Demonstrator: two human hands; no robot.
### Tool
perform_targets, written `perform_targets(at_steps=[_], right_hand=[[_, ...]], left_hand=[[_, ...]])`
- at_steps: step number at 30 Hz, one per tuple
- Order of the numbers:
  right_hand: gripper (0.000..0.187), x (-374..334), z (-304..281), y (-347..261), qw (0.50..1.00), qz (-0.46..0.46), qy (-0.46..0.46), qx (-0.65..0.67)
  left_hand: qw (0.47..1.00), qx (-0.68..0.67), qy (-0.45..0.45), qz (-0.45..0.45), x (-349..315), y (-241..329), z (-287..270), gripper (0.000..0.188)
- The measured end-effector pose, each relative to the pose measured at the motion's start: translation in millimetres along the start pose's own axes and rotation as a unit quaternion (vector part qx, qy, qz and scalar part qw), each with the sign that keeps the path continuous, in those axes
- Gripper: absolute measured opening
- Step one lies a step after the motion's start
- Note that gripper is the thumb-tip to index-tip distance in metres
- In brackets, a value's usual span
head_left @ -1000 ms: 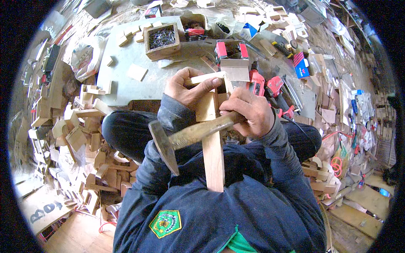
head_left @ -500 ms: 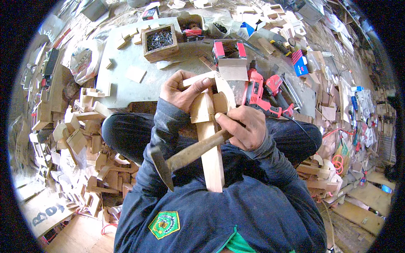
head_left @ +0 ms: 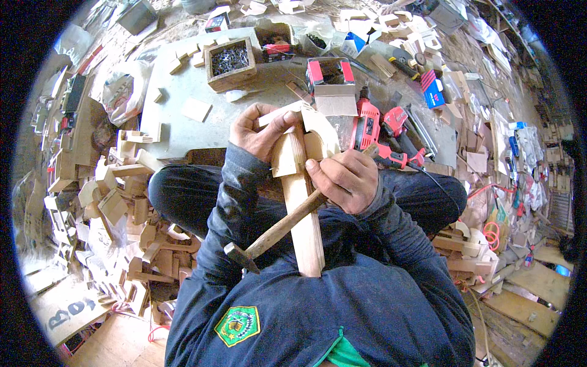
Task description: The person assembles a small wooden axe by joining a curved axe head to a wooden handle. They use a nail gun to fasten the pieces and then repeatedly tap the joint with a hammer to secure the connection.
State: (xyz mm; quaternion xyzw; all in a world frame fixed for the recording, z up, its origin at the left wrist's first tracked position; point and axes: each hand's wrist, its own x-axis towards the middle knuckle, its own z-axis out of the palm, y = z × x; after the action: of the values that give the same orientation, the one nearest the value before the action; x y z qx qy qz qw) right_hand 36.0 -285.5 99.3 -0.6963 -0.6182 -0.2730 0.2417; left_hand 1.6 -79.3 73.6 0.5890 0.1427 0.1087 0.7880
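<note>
Left hand [head_left: 260, 133] pinching wood, right hand [head_left: 348, 180] curled round hammer [head_left: 284, 225]

Between both hands: the bracket [head_left: 284, 156], with post [head_left: 304, 226] running down to the jacket [head_left: 379, 293]. On the left, thumb over, fingers under, pinching the bracket's top. On the right, fingers wrapped about the handle, tips near the curved piece [head_left: 324, 134]; impossible to tell whether touching it. Hammer head low, near the left sleeve [head_left: 227, 202].

To handle this well, pinch firmly near the corner and let no twist into the joints. Probably best to brace the post lightly against the jacket, with right fingertips free to feel along the edges. Mind the dangling hammer head: tilt it clear of the sleeve. On the desk [head_left: 174, 131], wooden box [head_left: 235, 79] well apart, drill [head_left: 369, 122] just beyond the right hand.
</note>
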Motion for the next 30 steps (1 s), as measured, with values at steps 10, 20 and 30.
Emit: perform_targets(at_steps=[10, 20, 30], right_hand=[[0.032, 7.0, -5.5, -7.9, 0.998, 0.045, -0.024, 0.032], [0.038, 14.6, -17.4, -20.2, 0.984, 0.128, -0.06, 0.105], [0.029, 20.2, -18.8, -22.2, 0.982, 0.181, -0.021, 0.047]], left_hand=[[1.0, -0.018, 0.002, 0.025, -1.2, -2.1, -2.8, 0.031], [0.999, 0.025, -0.009, 0.02, -4.5, 12.6, -0.2, 0.03], [0.997, 0.065, 0.002, 0.035, -5.3, 27.5, 12.0, 0.031]])
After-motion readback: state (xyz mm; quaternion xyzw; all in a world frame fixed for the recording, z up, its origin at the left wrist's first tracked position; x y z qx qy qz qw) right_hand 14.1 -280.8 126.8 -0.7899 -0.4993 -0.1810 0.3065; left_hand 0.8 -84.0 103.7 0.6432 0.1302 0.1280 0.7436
